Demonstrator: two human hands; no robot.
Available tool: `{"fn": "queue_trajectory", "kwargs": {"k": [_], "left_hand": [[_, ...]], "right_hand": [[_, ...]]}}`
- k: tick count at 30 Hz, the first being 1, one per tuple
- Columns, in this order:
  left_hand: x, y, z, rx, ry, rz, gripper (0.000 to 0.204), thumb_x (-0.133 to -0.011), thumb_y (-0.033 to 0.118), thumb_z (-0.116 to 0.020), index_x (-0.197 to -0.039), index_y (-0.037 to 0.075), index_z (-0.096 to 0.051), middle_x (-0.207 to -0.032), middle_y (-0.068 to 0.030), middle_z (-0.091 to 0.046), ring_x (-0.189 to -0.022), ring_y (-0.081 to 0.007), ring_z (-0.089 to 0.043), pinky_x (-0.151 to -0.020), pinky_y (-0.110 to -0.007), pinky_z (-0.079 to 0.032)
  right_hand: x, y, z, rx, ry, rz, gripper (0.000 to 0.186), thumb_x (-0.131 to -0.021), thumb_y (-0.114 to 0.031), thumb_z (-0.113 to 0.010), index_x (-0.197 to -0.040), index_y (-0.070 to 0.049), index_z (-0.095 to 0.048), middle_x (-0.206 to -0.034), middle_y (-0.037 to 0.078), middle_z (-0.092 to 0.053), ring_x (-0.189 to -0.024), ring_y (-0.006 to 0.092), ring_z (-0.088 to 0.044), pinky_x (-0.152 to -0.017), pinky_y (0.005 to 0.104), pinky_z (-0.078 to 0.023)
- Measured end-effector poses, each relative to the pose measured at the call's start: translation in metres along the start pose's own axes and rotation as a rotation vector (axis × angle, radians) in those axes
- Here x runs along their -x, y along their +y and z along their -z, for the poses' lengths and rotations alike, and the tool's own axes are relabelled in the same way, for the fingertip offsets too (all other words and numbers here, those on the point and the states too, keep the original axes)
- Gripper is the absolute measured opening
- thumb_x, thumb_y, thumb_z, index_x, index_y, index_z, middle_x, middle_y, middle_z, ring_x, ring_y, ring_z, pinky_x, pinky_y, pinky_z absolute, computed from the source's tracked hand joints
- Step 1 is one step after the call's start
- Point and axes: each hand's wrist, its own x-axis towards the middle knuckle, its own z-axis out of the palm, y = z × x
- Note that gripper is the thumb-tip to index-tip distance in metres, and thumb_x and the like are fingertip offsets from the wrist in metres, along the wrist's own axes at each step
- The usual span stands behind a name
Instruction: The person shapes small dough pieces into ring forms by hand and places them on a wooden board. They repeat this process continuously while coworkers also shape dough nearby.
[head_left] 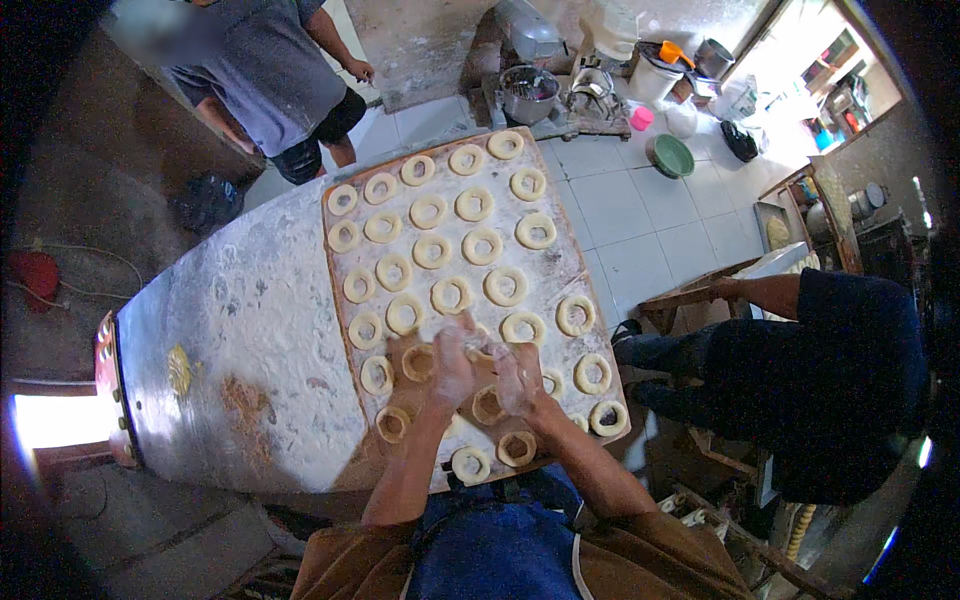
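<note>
From the head camera, both hands work together over the near end of a floured wooden board [560,262] covered with rows of dough rings. The left hand [450,365] and the right hand [520,378] are dusted white and meet around a small piece of dough [484,348], fingers curled in and pinching it between them, just above the board. A ring of dough [418,362] lies just beside the left hand, and another ring [488,405] lies below and between the wrists. The board rests on a long floured table [260,320]. At the far end of the table stands a person in a grey shirt [265,75]. To the right sits another person in dark clothes [830,380]. On the tiled floor beyond are a green bowl [672,156] and a metal pot [528,92].
</note>
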Motion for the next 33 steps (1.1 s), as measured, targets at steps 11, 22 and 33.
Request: {"fn": "queue_trajectory", "kwargs": {"k": [11, 22, 33], "left_hand": [[-0.039, -0.065, -0.051, 0.432, 0.008, -0.058, 0.037, -0.101, 0.041, -0.041, -0.084, 0.01, -0.052, -0.074, -0.0023, -0.053, -0.068, -0.0123, -0.051, -0.061, -0.034, -0.039], [-0.089, 0.0, -0.11, 0.038, 0.129, -0.155, 0.034, -0.102, 0.028, -0.038, -0.088, 0.0, -0.053, -0.076, -0.0169, -0.054, -0.071, -0.0286, -0.054, -0.067, -0.041, -0.043], [-0.1, 0.023, -0.107, -1.188, -0.04, -0.324, 0.041, -0.089, 0.045, -0.059, -0.113, 0.012, -0.066, -0.11, -0.0077, -0.067, -0.111, -0.0309, -0.059, -0.087, -0.062, -0.038]], "right_hand": [[-0.03, -0.008, 0.05, -0.048, -0.069, -0.052, 0.037, -0.088, -0.027, -0.057, -0.067, 0.004, -0.056, -0.057, 0.019, -0.051, -0.046, 0.0284, -0.045, -0.049, 0.0427, -0.04], [-0.068, 0.005, 0.129, -0.003, 0.141, -0.035, 0.023, -0.083, -0.017, -0.069, -0.095, 0.002, -0.064, -0.077, 0.011, -0.065, -0.07, 0.0209, -0.06, -0.07, 0.0355, -0.05], [0.008, 0.057, 0.162, 0.454, 0.351, -0.124, 0.037, -0.085, -0.018, -0.07, -0.114, 0.0, -0.059, -0.088, 0.015, -0.063, -0.073, 0.025, -0.061, -0.068, 0.0363, -0.05]]}}
